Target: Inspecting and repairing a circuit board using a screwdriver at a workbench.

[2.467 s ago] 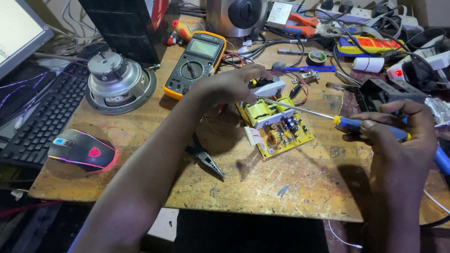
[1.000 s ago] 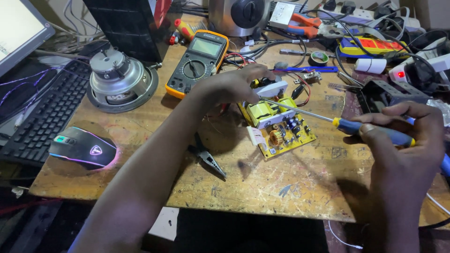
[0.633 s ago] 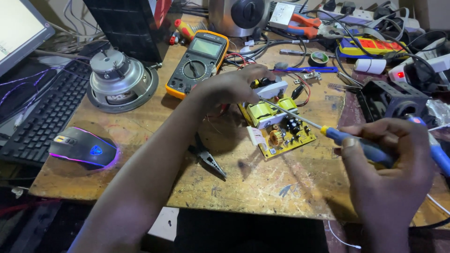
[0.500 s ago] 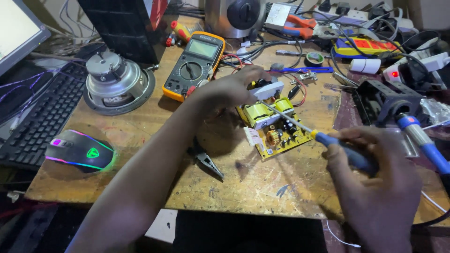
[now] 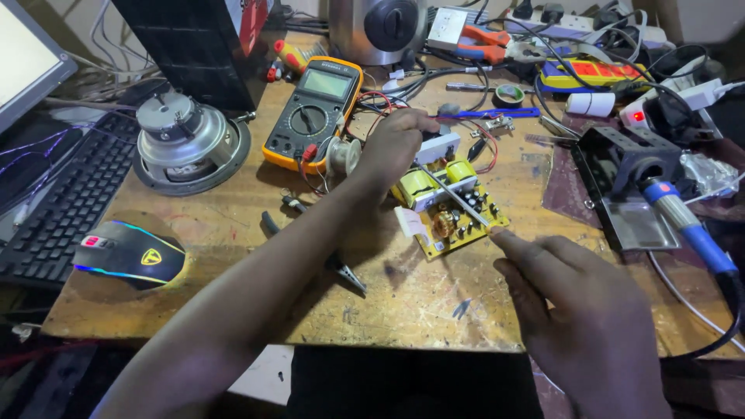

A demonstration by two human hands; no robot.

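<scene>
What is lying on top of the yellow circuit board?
A thin metal shaft lies across the circuit board. The left hand covers its far edge; the right hand hides the handle.

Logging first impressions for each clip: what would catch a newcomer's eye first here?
The small yellow-green circuit board at the centre of the worn wooden bench, steadied from above by the left hand while the right hand points a thin metal screwdriver shaft at it. Behind sit a yellow-cased multimeter and a bare grey loudspeaker driver.
</scene>
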